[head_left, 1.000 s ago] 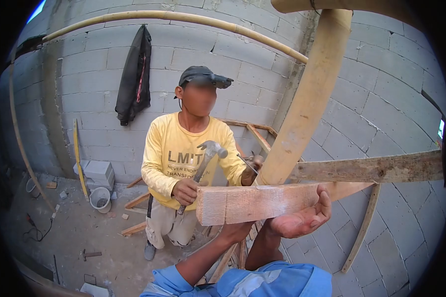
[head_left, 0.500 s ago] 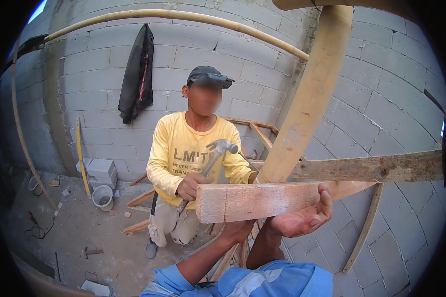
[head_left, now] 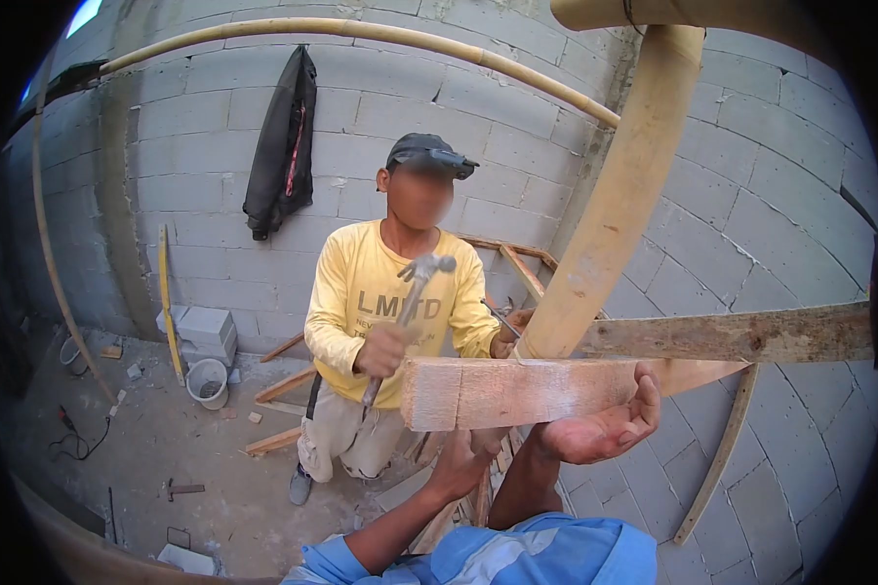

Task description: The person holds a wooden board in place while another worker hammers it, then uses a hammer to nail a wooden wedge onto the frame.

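Observation:
A thick wooden beam [head_left: 517, 392] lies level across the middle, touching the foot of a slanted bamboo post [head_left: 610, 195]. My left hand [head_left: 470, 460] is under the beam near its left end, its fingertips hidden behind the wood. Palm up, my right hand [head_left: 605, 427] cups the beam's lower edge farther right, fingers curled up against it. A co-worker in a yellow shirt [head_left: 361, 283] faces me, a hammer [head_left: 408, 302] raised in one hand. The co-worker's other hand, by the post, holds a thin metal rod [head_left: 498, 316].
A rough plank [head_left: 732, 334] runs from the post to the right. Behind stands a grey block wall [head_left: 410, 117] with a hanging dark jacket [head_left: 283, 146]. A bucket [head_left: 208, 383], blocks [head_left: 205, 331] and another hammer [head_left: 185, 488] are on the floor at left.
The co-worker's hammer has risen slightly, and its holding hand has moved up from beside the beam end. The view has shifted a little, so the background sits farther right. My hands keep their places at the beam.

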`<state>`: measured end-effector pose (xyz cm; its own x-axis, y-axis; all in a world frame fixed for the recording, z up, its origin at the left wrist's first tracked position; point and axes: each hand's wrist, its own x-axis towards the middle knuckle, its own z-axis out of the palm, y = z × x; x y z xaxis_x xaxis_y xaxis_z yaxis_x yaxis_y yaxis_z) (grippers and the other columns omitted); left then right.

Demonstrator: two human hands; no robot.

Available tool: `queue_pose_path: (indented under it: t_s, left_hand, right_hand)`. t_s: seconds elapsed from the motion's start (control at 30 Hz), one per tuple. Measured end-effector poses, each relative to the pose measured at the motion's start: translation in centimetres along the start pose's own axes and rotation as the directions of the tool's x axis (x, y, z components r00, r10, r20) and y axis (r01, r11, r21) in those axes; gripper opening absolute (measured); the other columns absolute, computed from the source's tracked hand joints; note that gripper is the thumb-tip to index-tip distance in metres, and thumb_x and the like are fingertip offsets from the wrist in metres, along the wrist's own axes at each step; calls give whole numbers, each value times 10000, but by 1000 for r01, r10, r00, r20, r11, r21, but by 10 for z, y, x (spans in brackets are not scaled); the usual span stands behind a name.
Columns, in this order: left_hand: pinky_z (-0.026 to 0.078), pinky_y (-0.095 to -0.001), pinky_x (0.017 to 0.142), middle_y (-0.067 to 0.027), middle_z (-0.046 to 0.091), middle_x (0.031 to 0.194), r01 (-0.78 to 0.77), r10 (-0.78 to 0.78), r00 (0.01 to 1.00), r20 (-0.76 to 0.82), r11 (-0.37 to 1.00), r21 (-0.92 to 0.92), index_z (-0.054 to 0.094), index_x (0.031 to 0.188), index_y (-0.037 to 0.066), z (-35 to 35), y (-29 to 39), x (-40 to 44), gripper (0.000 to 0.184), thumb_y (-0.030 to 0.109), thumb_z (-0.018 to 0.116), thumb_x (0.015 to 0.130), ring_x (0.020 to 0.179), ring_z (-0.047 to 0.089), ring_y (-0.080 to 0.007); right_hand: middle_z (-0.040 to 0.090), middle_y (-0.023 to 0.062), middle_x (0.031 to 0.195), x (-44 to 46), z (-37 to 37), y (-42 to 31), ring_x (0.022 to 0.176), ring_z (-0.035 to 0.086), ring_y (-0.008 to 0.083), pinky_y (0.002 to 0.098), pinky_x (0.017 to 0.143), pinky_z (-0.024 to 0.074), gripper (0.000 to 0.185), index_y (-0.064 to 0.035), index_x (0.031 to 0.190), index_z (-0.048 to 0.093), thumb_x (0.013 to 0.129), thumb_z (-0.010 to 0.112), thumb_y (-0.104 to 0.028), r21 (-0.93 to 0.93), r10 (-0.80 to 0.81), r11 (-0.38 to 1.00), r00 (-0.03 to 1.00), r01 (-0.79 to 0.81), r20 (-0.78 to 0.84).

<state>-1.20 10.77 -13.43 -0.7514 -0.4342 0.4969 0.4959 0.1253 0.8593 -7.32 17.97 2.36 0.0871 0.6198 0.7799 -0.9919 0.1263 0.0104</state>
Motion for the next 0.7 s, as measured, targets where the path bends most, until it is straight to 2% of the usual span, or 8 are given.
queue_pose_path:
  t_s: [0.07,0.17,0.27,0.37,0.5,0.6,0.7]
  left_hand:
    - [458,-438,1032,-276,650,1234,112,-119,985,124,992,63,589,1286,-86,-15,3,1,889,658,731,822,1186,621,-376]
    - [466,-405,1028,-235,617,1302,273,-328,911,249,934,231,545,1342,-57,-20,-21,5,825,390,889,740,1210,602,-319]
    - [477,-409,1013,-225,643,1253,238,-293,926,237,943,235,566,1328,-42,-19,-35,3,796,377,896,736,1171,622,-319]
    - [515,-428,939,-270,684,1160,122,-170,971,168,957,265,620,1220,-78,-18,-36,-1,735,453,854,768,1088,674,-370]
    - [486,-412,988,-220,647,1235,134,-180,967,178,961,243,572,1310,-27,-18,-34,-1,725,340,876,764,1141,632,-316]
    - [484,-413,989,-221,644,1240,147,-194,956,222,967,210,580,1301,-26,-18,-38,1,707,330,873,765,1146,630,-314]
    - [482,-416,992,-216,646,1241,144,-177,973,151,968,206,598,1283,-23,-15,-32,-3,677,317,871,765,1150,628,-310]
  right_hand:
    - [589,208,1203,-1,-1,-1,1185,591,339,468,1094,431,617,103,1226,534,1023,312,-436,-15,-23,1000,1000,24,13]
    - [589,210,1196,-1,0,-1,1169,597,342,470,1087,437,615,104,1220,540,1028,310,-433,-24,-27,999,1000,27,6]
    - [589,209,1193,-6,-1,7,1160,599,342,469,1083,440,612,104,1219,542,1033,308,-430,-21,-63,998,998,63,14]
    - [589,206,1196,-5,-3,4,1157,600,337,465,1077,441,606,104,1221,543,1039,308,-424,-26,-65,997,997,66,28]
    - [593,200,1195,-1,-2,-5,1159,600,331,455,1072,438,587,102,1220,543,1040,322,-411,-52,-30,998,998,33,56]
    - [598,199,1189,-3,-1,-3,1164,597,330,452,1076,431,572,97,1218,542,1034,344,-407,-27,-30,999,999,31,43]
    - [603,197,1183,-2,0,0,1169,596,328,451,1083,425,566,94,1222,541,1031,359,-406,20,-61,998,997,61,38]
